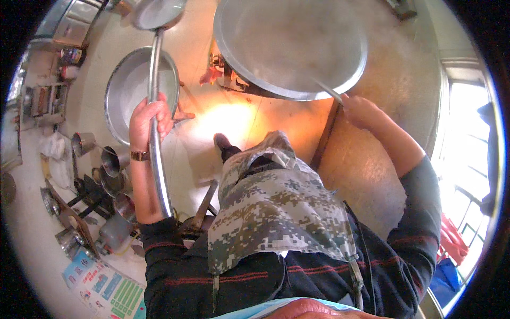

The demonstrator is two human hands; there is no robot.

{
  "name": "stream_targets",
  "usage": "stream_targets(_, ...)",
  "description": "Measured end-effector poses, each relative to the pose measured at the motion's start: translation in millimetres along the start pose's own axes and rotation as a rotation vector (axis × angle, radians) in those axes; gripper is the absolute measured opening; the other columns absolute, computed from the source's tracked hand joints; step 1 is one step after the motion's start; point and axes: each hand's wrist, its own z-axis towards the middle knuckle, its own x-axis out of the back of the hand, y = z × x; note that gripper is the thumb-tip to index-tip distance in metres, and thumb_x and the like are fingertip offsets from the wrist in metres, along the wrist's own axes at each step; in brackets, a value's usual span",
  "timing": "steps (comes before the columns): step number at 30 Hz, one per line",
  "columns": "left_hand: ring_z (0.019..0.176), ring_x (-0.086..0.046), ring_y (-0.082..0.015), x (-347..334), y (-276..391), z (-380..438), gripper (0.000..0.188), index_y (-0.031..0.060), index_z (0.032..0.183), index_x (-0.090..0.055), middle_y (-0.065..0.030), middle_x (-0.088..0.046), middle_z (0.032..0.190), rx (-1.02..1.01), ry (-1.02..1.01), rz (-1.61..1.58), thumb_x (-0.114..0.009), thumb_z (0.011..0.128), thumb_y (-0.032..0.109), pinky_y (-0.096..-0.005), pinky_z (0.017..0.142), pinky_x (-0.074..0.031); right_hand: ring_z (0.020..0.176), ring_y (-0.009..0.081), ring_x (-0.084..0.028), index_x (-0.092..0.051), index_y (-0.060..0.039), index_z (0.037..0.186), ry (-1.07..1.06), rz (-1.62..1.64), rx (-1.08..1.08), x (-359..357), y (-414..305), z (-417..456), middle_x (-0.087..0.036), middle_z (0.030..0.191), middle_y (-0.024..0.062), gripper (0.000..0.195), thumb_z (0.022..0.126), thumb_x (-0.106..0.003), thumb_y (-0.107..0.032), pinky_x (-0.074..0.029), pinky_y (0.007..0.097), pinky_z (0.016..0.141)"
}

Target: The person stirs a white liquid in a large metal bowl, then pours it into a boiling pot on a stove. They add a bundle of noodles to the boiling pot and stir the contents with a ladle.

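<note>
My left hand (pixel 151 119) grips the long metal handle of a large ladle (pixel 159 14), whose round bowl is at the top of the picture. Behind the handle stands a wide metal basin (pixel 115 95) with pale contents. My right hand (pixel 360 109) is closed on a thin metal handle (pixel 328 89) that reaches over the rim of a very large metal pan (pixel 297 95). Steam blurs the pan's inside, so the far end of that tool is hidden. I wear a camouflage apron (pixel 283 211).
An orange glow lights the floor (pixel 223 119) below the pan. Metal pots (pixel 111 159) and other kitchenware stand at the left, near a printed poster (pixel 107 291). A bright window (pixel 462 151) is at the right. Dark legs of a stand show under the pan.
</note>
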Motion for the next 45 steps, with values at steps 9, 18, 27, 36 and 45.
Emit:
stream_targets(9, 0.042, -0.048, -0.011, -78.8, -11.3, 51.4, 0.01, 0.0025, 0.094, -0.052, -0.0016, -0.05, 0.062, 0.171, -0.186, 0.131, -0.055, 0.09, 0.012, -0.0249, 0.036, -0.039, 0.101, 0.0356, -0.066, -0.053, 0.0072, 0.117, 0.174, 0.005, -0.151, 18.9, -18.5, 109.1, -0.067, 0.108, 0.0195, 0.033, 0.094, -0.042, -0.013, -0.055, 0.0445, 0.081)
stream_targets(18, 0.042, -0.052, -0.0129, -110.0, -31.8, 105.0, 0.017, 0.0042, 0.072, -0.054, -0.004, -0.054, 0.059, 0.218, -0.142, 0.49, -0.059, 0.086, 0.013, -0.0272, 0.038, -0.042, 0.097, 0.0365, -0.065, -0.049, 0.0042, 0.12, 0.058, -0.225, -0.001, 11.4, 11.1, 81.3, -0.063, 0.107, 0.0259, 0.031, 0.09, -0.047, -0.005, -0.055, 0.0442, 0.078)
stream_targets(27, 0.044, -0.059, -0.0192, -109.1, -41.7, 128.9, 0.021, 0.0, 0.061, -0.053, -0.0097, -0.056, 0.053, 0.054, -0.083, 0.822, -0.061, 0.074, 0.015, -0.0325, 0.041, -0.046, 0.098, 0.0411, -0.063, -0.05, 0.0021, 0.121, 0.012, 0.027, -0.142, -1.2, 23.8, -16.8, -0.064, 0.103, 0.0276, 0.034, 0.092, -0.04, -0.011, -0.052, 0.0487, 0.081)
stream_targets(36, 0.083, -0.065, -0.0424, -125.3, -30.0, 126.6, 0.027, -0.0084, 0.084, -0.06, -0.0292, -0.064, 0.085, -0.294, 0.081, 1.508, -0.059, 0.077, 0.018, -0.0464, 0.074, -0.052, 0.099, 0.0404, -0.063, -0.051, 0.0042, 0.115, -0.004, 0.056, -0.049, 9.7, 4.7, -10.7, -0.064, 0.104, 0.0249, 0.033, 0.093, -0.051, -0.02, -0.051, 0.0497, 0.084)
stream_targets(45, 0.072, -0.066, -0.038, -142.0, -24.9, 118.6, 0.015, 0.0003, 0.091, -0.053, -0.0203, -0.065, 0.075, -0.585, 0.155, 1.781, -0.057, 0.08, 0.01, -0.0486, 0.064, -0.052, 0.093, 0.0413, -0.064, -0.044, 0.0025, 0.121, 0.218, -0.106, -0.094, 14.0, -7.7, 97.2, -0.066, 0.096, 0.0247, 0.032, 0.094, -0.041, -0.015, -0.053, 0.0489, 0.079)
